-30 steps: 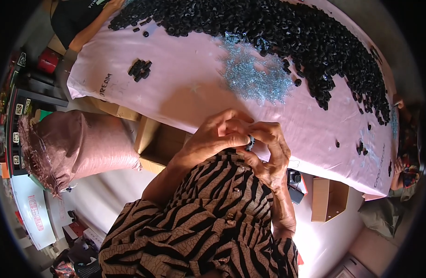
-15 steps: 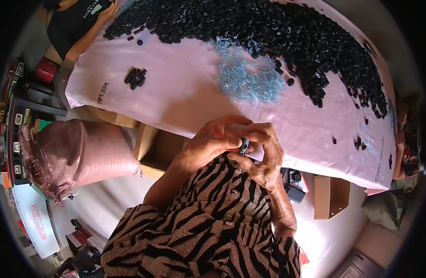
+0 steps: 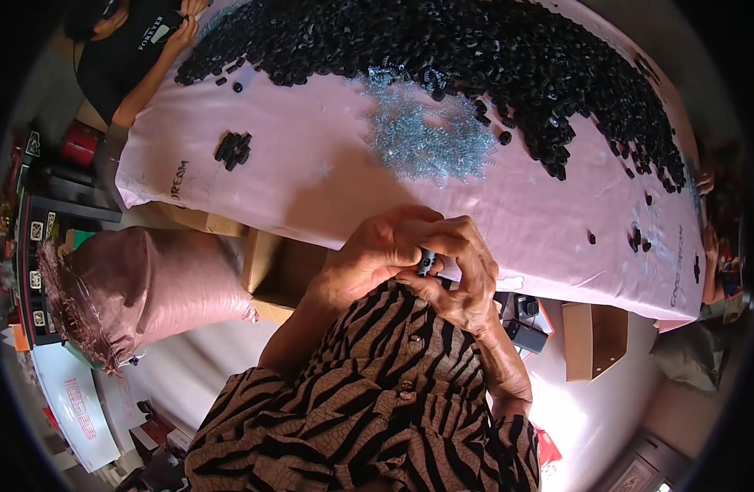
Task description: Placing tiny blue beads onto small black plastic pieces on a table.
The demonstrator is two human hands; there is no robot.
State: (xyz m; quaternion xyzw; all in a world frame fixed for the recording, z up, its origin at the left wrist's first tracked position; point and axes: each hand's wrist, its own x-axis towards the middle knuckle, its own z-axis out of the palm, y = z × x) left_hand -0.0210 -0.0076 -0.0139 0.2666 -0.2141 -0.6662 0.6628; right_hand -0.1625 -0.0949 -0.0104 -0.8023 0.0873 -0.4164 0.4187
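I am pinching a small black part (image 3: pixel 426 262) between both hands, left hand (image 3: pixel 369 258) and right hand (image 3: pixel 463 279) closing on it just below the counter (image 3: pixel 311 172). I am judging fingertip pressure should stay even, keeping it from slipping.

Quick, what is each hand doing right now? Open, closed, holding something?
Left hand: closed, fingers pinching the small black part.
Right hand: closed on the same small black part.

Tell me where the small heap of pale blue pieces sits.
In the head view, the pale blue heap lies upper-centre on the pink cloth, against the near edge of the black parts pile.
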